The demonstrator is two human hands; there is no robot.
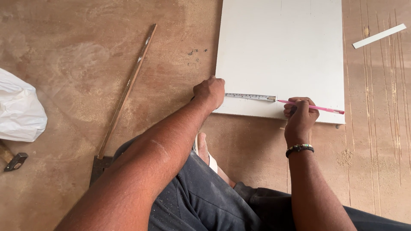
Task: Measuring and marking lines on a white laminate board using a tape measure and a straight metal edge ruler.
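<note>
Nearest: dark trousers dusted with sawdust, a bare foot (204,149) in a sandal on the dusty brown floor (64,64)

Right hand (301,115), beaded bracelet at the wrist, fingers closed around a pink pencil (314,106). Pencil lies nearly level, its tip at the end of a tape measure (250,96), close to the near edge of a white board (280,51)

Left hand (209,92) curled into a loose fist, pressing at the board's left near corner where the tape starts. Whether it holds the tape case cannot be told; the fist hides it

Tape blade runs flat along the board, parallel to the near edge, between the two hands

Risk, as a judgement: the blade looks held at one end only. If the left fist slips off the corner, or the blade skews, the mark would land in the wrong spot. The board lies loose on gritty dust, so pencil pressure could nudge it

Board: smooth, matte white, rectangular, clean edges, faint lines near the far side; dark specks on the floor just beside its left edge

Left of the legs: a long try square (124,98), blade slanting away. Further left, a hammer head (16,161) and a white plastic bag (19,111)

Far right: a thin white strip (379,36) on scored brown sheet
</note>
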